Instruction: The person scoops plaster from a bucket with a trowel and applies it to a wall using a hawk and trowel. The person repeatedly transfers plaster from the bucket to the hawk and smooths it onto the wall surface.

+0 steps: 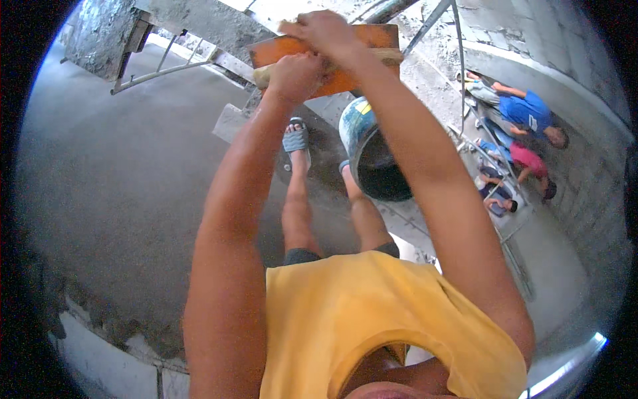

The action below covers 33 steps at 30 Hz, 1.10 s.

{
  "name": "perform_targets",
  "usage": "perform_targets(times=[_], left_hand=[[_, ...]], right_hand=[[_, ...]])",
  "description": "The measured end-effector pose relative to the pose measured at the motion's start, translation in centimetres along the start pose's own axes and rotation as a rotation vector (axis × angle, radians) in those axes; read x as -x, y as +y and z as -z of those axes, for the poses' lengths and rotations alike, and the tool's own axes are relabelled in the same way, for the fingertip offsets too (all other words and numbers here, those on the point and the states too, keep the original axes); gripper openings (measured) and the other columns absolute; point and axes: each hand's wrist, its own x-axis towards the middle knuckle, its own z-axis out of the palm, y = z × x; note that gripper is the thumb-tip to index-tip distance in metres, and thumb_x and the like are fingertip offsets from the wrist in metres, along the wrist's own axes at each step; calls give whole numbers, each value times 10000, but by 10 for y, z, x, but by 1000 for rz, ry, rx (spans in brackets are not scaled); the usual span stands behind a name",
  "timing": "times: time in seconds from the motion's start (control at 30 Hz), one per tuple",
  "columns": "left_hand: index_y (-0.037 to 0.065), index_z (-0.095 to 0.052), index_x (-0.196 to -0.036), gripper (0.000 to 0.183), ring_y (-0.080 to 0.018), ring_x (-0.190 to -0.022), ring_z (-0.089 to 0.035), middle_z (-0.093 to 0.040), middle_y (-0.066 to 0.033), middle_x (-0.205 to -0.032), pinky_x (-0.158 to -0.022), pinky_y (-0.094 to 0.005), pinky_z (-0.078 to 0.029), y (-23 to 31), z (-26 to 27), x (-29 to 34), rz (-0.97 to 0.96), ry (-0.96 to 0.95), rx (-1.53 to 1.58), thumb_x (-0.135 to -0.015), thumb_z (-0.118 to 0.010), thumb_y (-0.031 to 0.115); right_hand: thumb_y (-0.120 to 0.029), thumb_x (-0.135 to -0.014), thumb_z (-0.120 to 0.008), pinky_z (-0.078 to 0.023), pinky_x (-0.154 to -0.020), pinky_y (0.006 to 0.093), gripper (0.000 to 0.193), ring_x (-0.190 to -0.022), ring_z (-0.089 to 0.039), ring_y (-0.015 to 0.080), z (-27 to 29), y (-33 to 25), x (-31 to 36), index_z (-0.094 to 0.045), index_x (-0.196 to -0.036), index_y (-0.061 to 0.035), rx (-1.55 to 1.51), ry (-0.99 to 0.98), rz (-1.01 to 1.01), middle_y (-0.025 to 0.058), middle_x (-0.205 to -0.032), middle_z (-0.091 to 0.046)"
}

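My left hand [297, 78] is closed around the pale wooden bar that runs along an orange board [377, 36], which looks like a plasterer's float. The bar [389, 56] shows on both sides of my hands. Over the board's far edge lies my right hand [325, 34], its fingers stretched to the left and slightly blurred. Nothing shows clearly in those fingers, and the palm side is hidden. Below the board, beside my right leg, is a blue-green bucket [359, 126] with a dark inside, partly covered by my right forearm.
Wet-looking grey plaster covers a broad surface [133, 173] on the left. Metal bars [159, 74] jut from a rough concrete-crusted beam [206, 23] at the far left. Several people, one in a blue shirt [525, 112], are to the right. A metal pole [460, 60] stands beyond the board.
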Motion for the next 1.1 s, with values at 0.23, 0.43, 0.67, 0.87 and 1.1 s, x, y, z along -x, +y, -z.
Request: perform_targets(times=[0.23, 0.43, 0.67, 0.87, 1.1], left_hand=[[97, -603, -1155, 341, -300, -833, -728, -718, -115, -896, -684, -432, -584, 2, 4, 14, -8, 71, 52, -880, -640, 295], [102, -603, -1169, 372, -301, -828, -725, -719, -120, -897, -700, -428, -583, 8, -3, 5, 26, 126, 58, -870, -663, 317], [101, -647, -1166, 369, -309, -871, -721, -726, -124, -987, -748, -457, -571, 8, 21, 6, -5, -28, 109, -894, -627, 351], [121, -566, -1315, 498, -308, -922, -707, -707, -128, -1007, -787, -454, -563, 11, 22, 8, 48, 22, 45, -901, -635, 390], [132, -552, -1331, 521, -330, -929, -701, -709, -134, -1017, -787, -472, -554, 9, 31, 10, 31, -31, 67, -891, -648, 394]], right_hand=[[-646, -908, -498, -519, -831, 453, 625, -893, -690, 340, 44, -4, 15, -738, -957, -71, -64, -157, -152, 158, -908, -723], [-708, -849, -549, -550, -777, 409, 682, -841, -712, 324, 80, 73, 48, -752, -951, -65, -5, -67, -246, 156, -904, -738], [-645, -921, -442, -494, -936, 462, 635, -1043, -660, 362, -17, -2, -7, -718, -1071, -94, -127, -75, -185, 188, -1086, -706], [-727, -835, -569, -536, -770, 415, 696, -851, -707, 330, 99, 100, 66, -748, -963, -66, -84, 60, -371, 172, -879, -729], [-231, -944, -597, -538, -861, 388, 270, -973, -691, 312, 129, 134, 75, -703, -1165, -119, 89, 37, -193, 127, -1054, -723]])
